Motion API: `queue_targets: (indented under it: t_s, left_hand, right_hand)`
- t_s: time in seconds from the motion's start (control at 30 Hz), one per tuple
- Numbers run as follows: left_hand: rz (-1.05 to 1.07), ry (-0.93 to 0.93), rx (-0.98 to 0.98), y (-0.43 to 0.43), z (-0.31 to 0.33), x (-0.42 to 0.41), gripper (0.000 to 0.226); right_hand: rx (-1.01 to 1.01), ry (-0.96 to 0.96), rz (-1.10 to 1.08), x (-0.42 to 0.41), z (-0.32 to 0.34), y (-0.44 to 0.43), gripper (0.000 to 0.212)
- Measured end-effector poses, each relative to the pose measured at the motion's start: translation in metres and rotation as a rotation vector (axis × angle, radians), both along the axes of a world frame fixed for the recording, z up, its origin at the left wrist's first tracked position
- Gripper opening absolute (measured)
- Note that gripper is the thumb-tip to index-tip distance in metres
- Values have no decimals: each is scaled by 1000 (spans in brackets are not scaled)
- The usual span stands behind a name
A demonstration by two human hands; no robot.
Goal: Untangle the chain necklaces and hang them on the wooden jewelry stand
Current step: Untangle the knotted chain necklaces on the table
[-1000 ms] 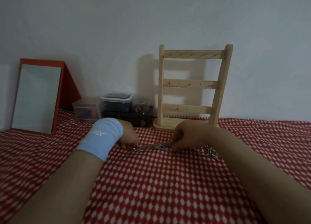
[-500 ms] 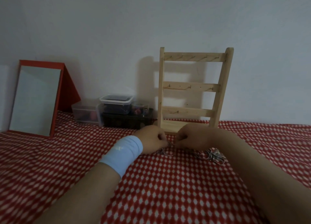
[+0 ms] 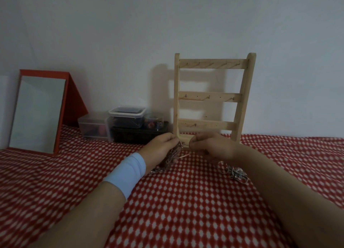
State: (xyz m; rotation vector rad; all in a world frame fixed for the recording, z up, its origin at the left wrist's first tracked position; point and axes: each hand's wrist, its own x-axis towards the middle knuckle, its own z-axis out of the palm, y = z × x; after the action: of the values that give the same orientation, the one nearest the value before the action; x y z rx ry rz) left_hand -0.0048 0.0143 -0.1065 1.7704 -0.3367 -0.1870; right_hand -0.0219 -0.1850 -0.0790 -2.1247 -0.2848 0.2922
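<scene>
A wooden jewelry stand (image 3: 212, 97) with three hooked rails stands upright against the wall; no necklace hangs on it. Just in front of its base, my left hand (image 3: 160, 149), with a light blue wristband, and my right hand (image 3: 208, 147) pinch a silver chain necklace (image 3: 176, 154) between them, a little above the cloth. Loops of it droop under my left hand. A second tangled clump of chain (image 3: 236, 172) lies on the red patterned cloth under my right forearm, partly hidden.
A red-framed mirror (image 3: 39, 113) leans at the left. Clear plastic boxes (image 3: 126, 117) and a dark tray (image 3: 137, 136) sit left of the stand by the wall. The red-and-white cloth (image 3: 176, 201) covers the whole surface.
My left hand moved right until it met my right hand. Both hands rose slightly toward the stand's base, lifting the chain off the cloth.
</scene>
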Motion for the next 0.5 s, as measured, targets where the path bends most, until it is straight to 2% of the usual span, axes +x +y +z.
queue_targets:
  t_s: [0.2,0.33,0.5]
  left_hand:
    - [-31,-156,140,2,15,-8,21]
    - [-40,-206,141,5,22,-10,17]
    - [-34,-278,178,8,28,-9,13]
  right_hand:
    - [-103,-34,11,-4,2,5,22]
    - [59,-52,17,-3,-1,3,27]
    - [264,25,54,-5,1,7,27]
